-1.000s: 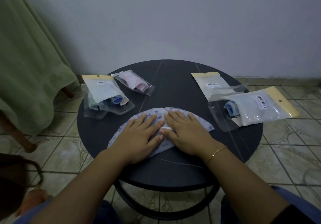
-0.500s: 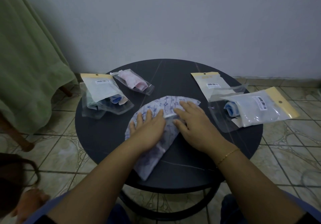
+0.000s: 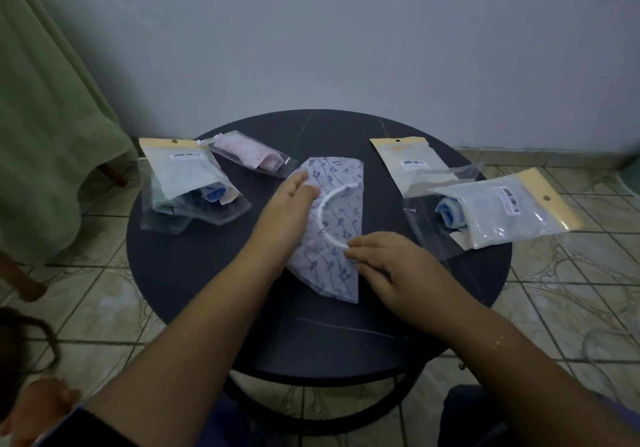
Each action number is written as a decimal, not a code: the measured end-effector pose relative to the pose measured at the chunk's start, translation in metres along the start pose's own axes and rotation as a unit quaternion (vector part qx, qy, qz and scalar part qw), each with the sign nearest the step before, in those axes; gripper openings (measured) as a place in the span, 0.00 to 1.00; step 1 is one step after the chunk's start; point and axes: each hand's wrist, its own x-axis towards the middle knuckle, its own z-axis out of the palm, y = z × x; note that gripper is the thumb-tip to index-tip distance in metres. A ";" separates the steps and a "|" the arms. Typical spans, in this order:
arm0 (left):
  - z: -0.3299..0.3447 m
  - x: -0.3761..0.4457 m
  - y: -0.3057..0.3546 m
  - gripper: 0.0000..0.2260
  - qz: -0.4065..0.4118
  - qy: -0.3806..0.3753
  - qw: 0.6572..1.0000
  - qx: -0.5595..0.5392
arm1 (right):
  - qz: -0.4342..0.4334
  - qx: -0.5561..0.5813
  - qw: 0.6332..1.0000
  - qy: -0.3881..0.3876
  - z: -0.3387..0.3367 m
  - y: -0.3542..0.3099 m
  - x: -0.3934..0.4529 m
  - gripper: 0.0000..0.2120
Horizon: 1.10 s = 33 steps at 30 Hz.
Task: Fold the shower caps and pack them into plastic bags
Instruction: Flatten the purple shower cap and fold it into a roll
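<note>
The half-folded shower cap [image 3: 332, 224] lies mid-desk [image 3: 194, 273], its long axis running away from the person. The left hand [image 3: 287, 204] rests flat, fingers straight, on its left edge. The right hand [image 3: 384, 259], fingers loosely extended, touches the elastic band [image 3: 323, 204] at the near-right edge, arguably nearer for folding across.

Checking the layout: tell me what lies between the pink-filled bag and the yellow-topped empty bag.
In the head view, the folded shower cap top edge and bare dark table.

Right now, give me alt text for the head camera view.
Two hands, left hand and right hand, flatten a folded blue-patterned shower cap on a round dark table. Packed plastic bags lie on both sides.
</note>
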 end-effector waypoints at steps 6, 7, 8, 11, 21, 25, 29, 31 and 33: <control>-0.036 -0.028 -0.006 0.01 0.109 -0.173 0.930 0.306 | -0.050 0.048 0.998 0.007 0.011 0.000 -0.018 0.16; -0.040 -0.032 -0.008 0.02 0.127 -0.189 0.912 0.342 | -0.056 0.052 0.997 -0.005 0.013 0.000 -0.020 0.16; -0.045 -0.034 -0.012 0.03 0.142 -0.203 0.892 0.377 | -0.061 0.051 0.997 -0.020 0.013 0.000 -0.022 0.17; -0.051 -0.036 -0.023 0.09 0.188 -0.227 0.839 0.458 | -0.061 0.015 0.996 -0.058 0.014 0.002 -0.025 0.20; -0.025 -0.045 -0.036 0.18 0.315 -0.197 0.780 0.504 | -0.040 -0.076 0.996 -0.017 0.009 0.002 -0.027 0.15; -0.016 -0.043 -0.036 0.18 0.323 -0.198 0.782 0.495 | 0.048 -0.024 0.998 0.027 0.000 0.001 -0.026 0.09; -0.008 -0.039 -0.036 0.15 0.323 -0.192 0.799 0.469 | 0.073 0.016 0.997 0.029 -0.005 0.004 -0.027 0.14; -0.007 -0.036 -0.037 0.15 0.318 -0.190 0.807 0.460 | 0.055 -0.017 0.998 0.002 -0.006 0.007 -0.028 0.25; -0.007 -0.033 -0.037 0.15 0.309 -0.191 0.813 0.456 | 0.050 -0.046 0.998 -0.018 -0.004 0.009 -0.027 0.25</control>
